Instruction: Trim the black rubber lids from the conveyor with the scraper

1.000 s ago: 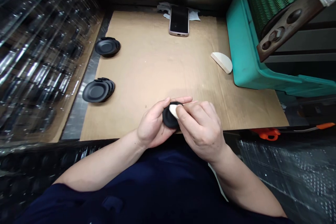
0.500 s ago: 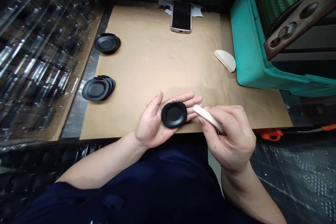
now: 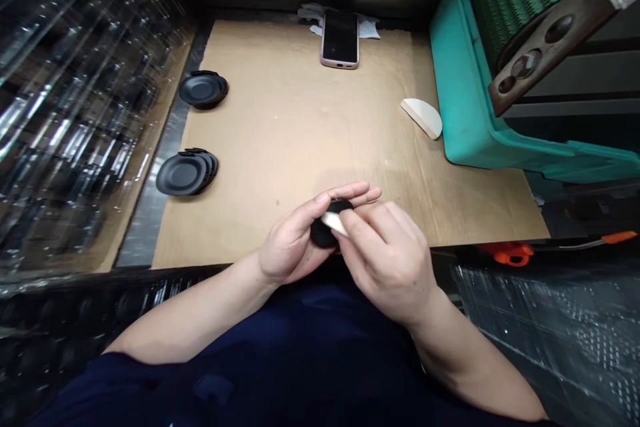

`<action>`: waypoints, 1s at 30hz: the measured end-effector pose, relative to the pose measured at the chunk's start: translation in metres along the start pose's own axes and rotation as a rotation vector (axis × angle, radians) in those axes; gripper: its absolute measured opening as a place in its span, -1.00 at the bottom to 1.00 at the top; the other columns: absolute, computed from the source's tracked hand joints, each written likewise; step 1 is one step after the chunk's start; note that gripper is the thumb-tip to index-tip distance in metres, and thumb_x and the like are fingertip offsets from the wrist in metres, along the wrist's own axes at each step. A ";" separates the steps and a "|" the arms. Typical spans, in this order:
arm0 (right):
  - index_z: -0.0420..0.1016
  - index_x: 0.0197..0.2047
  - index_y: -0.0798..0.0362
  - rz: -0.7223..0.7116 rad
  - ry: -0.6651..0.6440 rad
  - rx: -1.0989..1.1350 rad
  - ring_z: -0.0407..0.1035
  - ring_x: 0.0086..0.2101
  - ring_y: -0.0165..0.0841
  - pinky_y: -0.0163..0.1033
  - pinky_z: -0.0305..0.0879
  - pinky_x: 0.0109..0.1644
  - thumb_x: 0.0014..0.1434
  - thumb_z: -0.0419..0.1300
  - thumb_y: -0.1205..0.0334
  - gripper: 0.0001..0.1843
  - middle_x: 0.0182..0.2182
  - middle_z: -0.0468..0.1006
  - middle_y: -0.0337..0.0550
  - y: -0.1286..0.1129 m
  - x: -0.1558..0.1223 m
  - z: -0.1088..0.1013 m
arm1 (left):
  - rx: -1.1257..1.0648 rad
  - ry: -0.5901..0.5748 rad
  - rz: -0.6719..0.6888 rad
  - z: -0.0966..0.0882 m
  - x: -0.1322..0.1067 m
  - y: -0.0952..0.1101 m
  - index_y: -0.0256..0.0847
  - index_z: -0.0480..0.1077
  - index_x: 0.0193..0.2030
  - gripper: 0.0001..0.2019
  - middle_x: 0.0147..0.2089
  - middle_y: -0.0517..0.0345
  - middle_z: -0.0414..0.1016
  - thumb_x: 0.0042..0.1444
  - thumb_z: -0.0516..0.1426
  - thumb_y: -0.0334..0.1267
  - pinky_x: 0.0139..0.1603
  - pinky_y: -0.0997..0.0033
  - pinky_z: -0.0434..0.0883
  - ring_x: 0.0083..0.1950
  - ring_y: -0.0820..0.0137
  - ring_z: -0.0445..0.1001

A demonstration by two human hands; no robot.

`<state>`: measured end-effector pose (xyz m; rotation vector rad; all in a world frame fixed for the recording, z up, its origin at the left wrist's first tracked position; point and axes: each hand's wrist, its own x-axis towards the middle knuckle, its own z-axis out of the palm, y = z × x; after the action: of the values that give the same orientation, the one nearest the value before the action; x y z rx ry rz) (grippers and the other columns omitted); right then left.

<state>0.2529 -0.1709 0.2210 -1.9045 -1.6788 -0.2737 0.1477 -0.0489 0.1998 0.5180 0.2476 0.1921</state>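
Observation:
My left hand (image 3: 295, 238) lies palm up near the cardboard's front edge and holds a small black oval dish (image 3: 320, 235). Its thumb is at the dish's rim, while the other fingers stretch out beneath. Closed in a pinch, my right hand (image 3: 390, 253) grips an off-white pad (image 3: 334, 221), whose tip is over the dish and seems to touch it. Much of the dish and pad is hidden by my right fingers. Another half-round off-white pad (image 3: 423, 118) lies on the right of the cardboard.
Two overlapping groups of black dishes, a far group (image 3: 203, 89) and a near group (image 3: 184, 173), lie at left. A phone (image 3: 341, 39) is at the back of the cardboard (image 3: 300, 120). A teal bin (image 3: 463, 120) borders the right, and clear plastic trays (image 3: 90, 100) stand left.
My right hand has moved left, bringing the pad onto the black dish. My left thumb has come down to the dish's rim. The view has shifted slightly.

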 end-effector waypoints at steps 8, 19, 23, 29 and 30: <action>0.57 -0.23 0.17 0.066 -0.124 0.078 0.30 -0.35 -0.30 -0.17 0.30 -0.27 0.32 0.16 0.41 -0.85 -0.39 0.47 -0.10 -0.009 -0.005 -0.010 | 0.009 -0.017 0.070 -0.001 0.002 -0.003 -0.36 0.44 0.24 -0.54 0.38 -0.24 0.37 0.43 -0.08 -0.15 0.51 -0.05 0.07 0.46 -0.01 0.25; 0.55 -0.04 0.11 0.171 0.074 0.065 0.41 -0.29 -0.31 -0.16 0.41 -0.18 0.34 0.19 0.33 -0.83 -0.28 0.54 -0.09 0.007 -0.004 -0.004 | -0.042 0.031 -0.027 0.002 -0.001 0.002 -0.31 0.47 0.22 -0.53 0.38 -0.15 0.37 0.43 -0.08 -0.11 0.48 -0.05 0.12 0.47 0.00 0.22; 0.57 -0.02 0.15 0.158 0.095 0.023 0.40 -0.29 -0.30 -0.16 0.40 -0.19 0.32 0.22 0.33 -0.81 -0.27 0.54 -0.07 0.011 -0.004 -0.004 | -0.044 0.014 -0.045 0.000 0.000 0.002 -0.33 0.45 0.25 -0.53 0.36 -0.16 0.39 0.43 -0.09 -0.14 0.49 -0.02 0.12 0.48 0.03 0.21; 0.58 -0.13 0.17 0.111 -0.097 -0.081 0.30 -0.35 -0.30 -0.16 0.28 -0.29 0.35 0.15 0.37 -0.83 -0.35 0.49 -0.12 0.005 0.001 -0.013 | -0.057 0.053 -0.033 0.001 0.001 0.002 -0.34 0.46 0.23 -0.55 0.37 -0.19 0.39 0.42 -0.07 -0.14 0.49 -0.08 0.11 0.50 0.00 0.17; 0.58 -0.16 0.17 0.112 -0.114 -0.076 0.29 -0.36 -0.31 -0.16 0.26 -0.29 0.35 0.15 0.38 -0.84 -0.36 0.48 -0.13 0.005 0.002 -0.015 | -0.062 0.052 -0.036 0.001 0.001 0.002 -0.33 0.45 0.24 -0.54 0.38 -0.19 0.37 0.42 -0.07 -0.14 0.48 -0.12 0.13 0.50 -0.02 0.17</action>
<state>0.2610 -0.1776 0.2323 -2.0975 -1.6485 -0.1906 0.1484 -0.0471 0.2016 0.4468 0.3005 0.1778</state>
